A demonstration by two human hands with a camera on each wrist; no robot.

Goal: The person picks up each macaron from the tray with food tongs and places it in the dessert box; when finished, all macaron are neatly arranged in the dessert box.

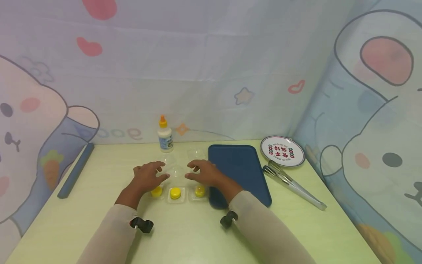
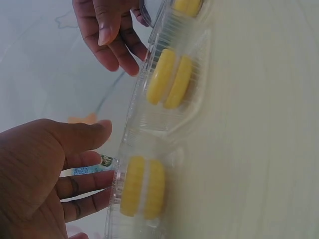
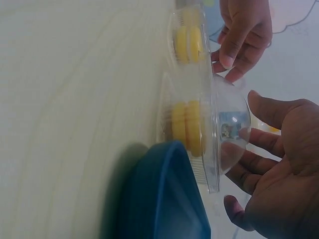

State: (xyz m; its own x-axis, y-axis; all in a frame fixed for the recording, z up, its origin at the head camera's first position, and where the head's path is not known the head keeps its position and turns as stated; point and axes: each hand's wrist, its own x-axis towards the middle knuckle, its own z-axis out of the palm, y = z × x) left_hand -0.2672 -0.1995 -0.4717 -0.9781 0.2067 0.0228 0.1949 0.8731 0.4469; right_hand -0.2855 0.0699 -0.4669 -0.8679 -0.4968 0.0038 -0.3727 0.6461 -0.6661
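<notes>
Three yellow macarons sit in clear plastic boxes in a row: a left macaron (image 1: 156, 191), a middle macaron (image 1: 175, 193) and a right macaron (image 1: 200, 190). A clear domed lid (image 3: 232, 107) covers the right box; the middle box looks uncovered. My left hand (image 1: 148, 178) is above and behind the left box, fingers loosely bent, with nothing held. Behind the right box, my right hand (image 3: 286, 164) curves its fingers close to the dome; whether they touch it cannot be told. Between and beyond the hands lie more clear lids (image 1: 174, 170), faint against the table.
Right of the boxes lies a dark blue tray (image 1: 235, 165). Farther right are metal tongs (image 1: 296, 187) and a printed white plate (image 1: 282, 151). A white bottle with an orange tip (image 1: 165, 136) stands at the back. A grey-blue bar (image 1: 76, 170) lies at the left edge.
</notes>
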